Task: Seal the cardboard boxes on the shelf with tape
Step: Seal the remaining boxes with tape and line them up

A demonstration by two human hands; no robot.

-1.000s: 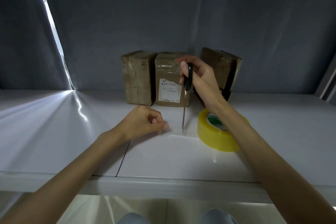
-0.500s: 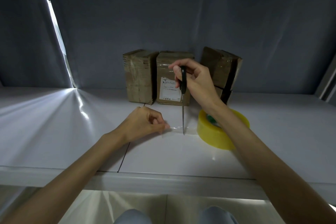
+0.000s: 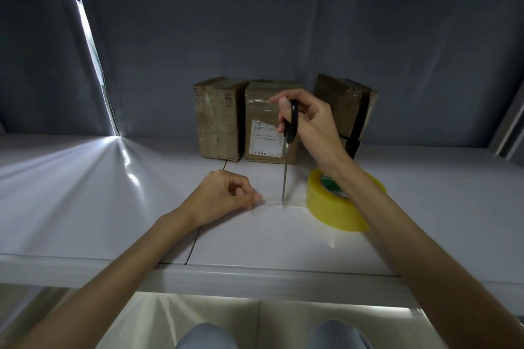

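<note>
Cutting a strip of tape on the shelf, scissors in my right hand.

My right hand (image 3: pixel 309 125) curls round the black handles of the scissors (image 3: pixel 287 150), blades pointing straight down with the tip at the clear tape strip (image 3: pixel 269 204) on the white shelf (image 3: pixel 113 193). My left hand (image 3: pixel 224 195) pinches the free end of that strip between thumb and fingertips, other fingers curled in. The yellow tape roll (image 3: pixel 334 207) lies just right of the blades, under my right forearm. Three cardboard boxes (image 3: pixel 219 119) stand upright at the back wall; the middle box (image 3: pixel 263 136) carries a white label, and the right box (image 3: pixel 351 105) leans tilted.
</note>
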